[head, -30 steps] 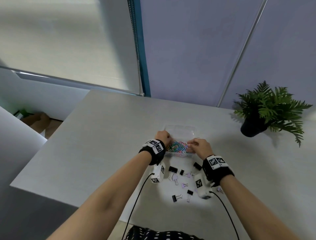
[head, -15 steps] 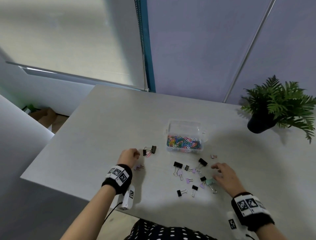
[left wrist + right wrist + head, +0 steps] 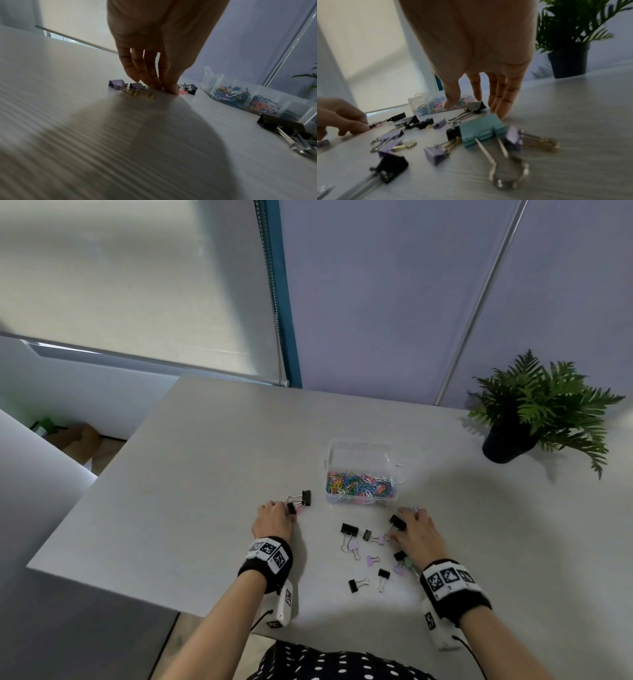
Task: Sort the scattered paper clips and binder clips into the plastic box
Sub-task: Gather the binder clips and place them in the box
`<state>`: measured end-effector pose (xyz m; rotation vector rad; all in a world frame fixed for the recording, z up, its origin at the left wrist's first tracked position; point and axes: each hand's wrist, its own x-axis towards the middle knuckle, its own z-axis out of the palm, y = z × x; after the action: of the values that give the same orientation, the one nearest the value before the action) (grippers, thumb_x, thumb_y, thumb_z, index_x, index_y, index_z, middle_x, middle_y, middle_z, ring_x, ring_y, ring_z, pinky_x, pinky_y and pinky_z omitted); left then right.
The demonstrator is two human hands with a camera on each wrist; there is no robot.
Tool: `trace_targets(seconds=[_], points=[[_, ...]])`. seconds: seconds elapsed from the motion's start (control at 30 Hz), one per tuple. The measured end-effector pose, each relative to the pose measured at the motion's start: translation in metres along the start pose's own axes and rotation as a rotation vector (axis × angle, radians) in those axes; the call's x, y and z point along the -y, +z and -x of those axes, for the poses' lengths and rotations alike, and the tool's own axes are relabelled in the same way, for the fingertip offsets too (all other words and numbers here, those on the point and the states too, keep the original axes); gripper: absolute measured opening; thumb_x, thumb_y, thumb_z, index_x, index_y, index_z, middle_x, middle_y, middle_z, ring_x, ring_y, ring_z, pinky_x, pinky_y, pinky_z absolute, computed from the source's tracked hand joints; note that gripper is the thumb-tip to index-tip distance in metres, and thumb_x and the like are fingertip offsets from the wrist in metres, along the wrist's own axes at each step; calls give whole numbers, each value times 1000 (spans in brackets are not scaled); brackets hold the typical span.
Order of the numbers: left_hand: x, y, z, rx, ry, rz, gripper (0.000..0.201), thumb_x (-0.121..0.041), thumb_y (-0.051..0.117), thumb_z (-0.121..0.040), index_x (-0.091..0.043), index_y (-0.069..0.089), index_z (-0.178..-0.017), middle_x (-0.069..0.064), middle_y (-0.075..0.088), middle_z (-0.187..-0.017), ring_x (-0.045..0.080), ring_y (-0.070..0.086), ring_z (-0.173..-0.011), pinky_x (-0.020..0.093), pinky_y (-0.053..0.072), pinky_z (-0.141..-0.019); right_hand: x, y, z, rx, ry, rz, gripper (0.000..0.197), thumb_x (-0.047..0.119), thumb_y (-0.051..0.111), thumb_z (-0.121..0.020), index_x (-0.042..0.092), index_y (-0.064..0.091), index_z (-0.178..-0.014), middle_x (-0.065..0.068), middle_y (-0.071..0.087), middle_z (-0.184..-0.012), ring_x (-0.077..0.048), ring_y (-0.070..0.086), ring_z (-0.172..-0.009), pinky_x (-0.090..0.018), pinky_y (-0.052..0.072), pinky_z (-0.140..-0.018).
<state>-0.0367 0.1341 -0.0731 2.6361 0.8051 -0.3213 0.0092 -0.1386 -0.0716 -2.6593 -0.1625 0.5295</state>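
The clear plastic box (image 3: 360, 498) stands open mid-table, its front compartments full of coloured paper clips (image 3: 356, 483). Several black, purple and one teal binder clips (image 3: 349, 530) lie scattered in front of it. My left hand (image 3: 286, 510) reaches two black binder clips (image 3: 306, 497) left of the box. In the left wrist view its straight fingertips (image 3: 157, 85) touch the table between purple clips (image 3: 136, 85) and a pink paper clip (image 3: 182, 92). My right hand (image 3: 406, 522) hovers with straight fingers over a black binder clip (image 3: 476, 106), thumb and fingers either side of it.
A potted fern (image 3: 534, 412) stands at the table's far right. The table's left edge (image 3: 102, 484) drops off beside my left arm, and the near edge runs under my wrists. A purple wall and a roller blind are behind.
Both hands left the box, drew back towards me and spread apart. They have since moved forward again onto the scattered clips, the left beside the box, the right in front of it.
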Motion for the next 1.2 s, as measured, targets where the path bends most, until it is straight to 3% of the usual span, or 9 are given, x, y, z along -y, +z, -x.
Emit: trace_targets(seconds=[0.2,0.4,0.6,0.73,0.83,0.93,1.0,1.07,1.2], points=[[5,3,4,-5,-64,136,35,-41,63,-83,-13,60,-104,7,54,-116,24,46,-119,37,42,-92,14,12,-2,36,-94,34,32,25,56,-87,13,46,-115,-12,43,-113,-28,47,-106,-37,47,-82],[-14,5,-7,-31,-96,133,49,-41,68,-79,-10,57,-115,8,53,-121,26,45,-119,37,42,-93,13,19,1,57,-111,50,37,33,64,-82,12,44,-104,-8,49,-108,-24,47,-101,-34,43,-78],[-20,5,-9,-3,-67,92,25,-34,59,-87,-14,65,-102,8,60,-116,27,48,-114,37,42,-91,1,13,7,136,-218,93,39,39,65,-80,18,33,-88,4,42,-92,-14,37,-87,-27,34,-71],[-19,-1,-5,85,-63,32,26,-29,56,-87,-12,67,-103,10,62,-117,30,54,-112,37,47,-93,-2,5,8,246,-228,93,36,34,65,-81,19,32,-86,1,50,-82,-21,48,-77,-30,36,-65],[-9,-7,5,154,-67,6,25,-23,52,-88,-12,61,-109,11,59,-121,31,57,-113,35,47,-92,-5,-1,11,265,-270,103,24,31,62,-84,23,41,-92,5,56,-82,-19,54,-77,-30,41,-68],[-13,-19,10,144,41,114,11,-14,55,-85,-13,61,-93,13,66,-108,30,61,-105,32,47,-87,-6,-12,16,218,-264,-82,6,26,62,-86,24,56,-87,6,64,-81,-13,61,-73,-28,51,-72],[-31,-31,8,85,153,205,10,-9,58,-85,-8,63,-93,14,69,-100,29,64,-97,31,47,-85,0,-23,14,219,-235,-309,7,16,62,-86,20,61,-81,3,67,-76,-7,63,-62,-22,54,-62],[-56,-41,4,18,257,274,11,-7,57,-87,-4,63,-96,14,70,-101,27,64,-96,27,46,-87,9,-36,4,188,-201,-467,7,10,60,-87,14,63,-82,-1,67,-71,-5,63,-54,-16,50,-51],[-98,-39,-9,39,440,273,14,-7,56,-88,-3,64,-99,14,66,-108,26,61,-102,29,45,-96,27,-59,-37,78,-143,-674,4,3,58,-88,5,62,-87,-7,66,-71,-11,64,-54,-18,51,-49]])
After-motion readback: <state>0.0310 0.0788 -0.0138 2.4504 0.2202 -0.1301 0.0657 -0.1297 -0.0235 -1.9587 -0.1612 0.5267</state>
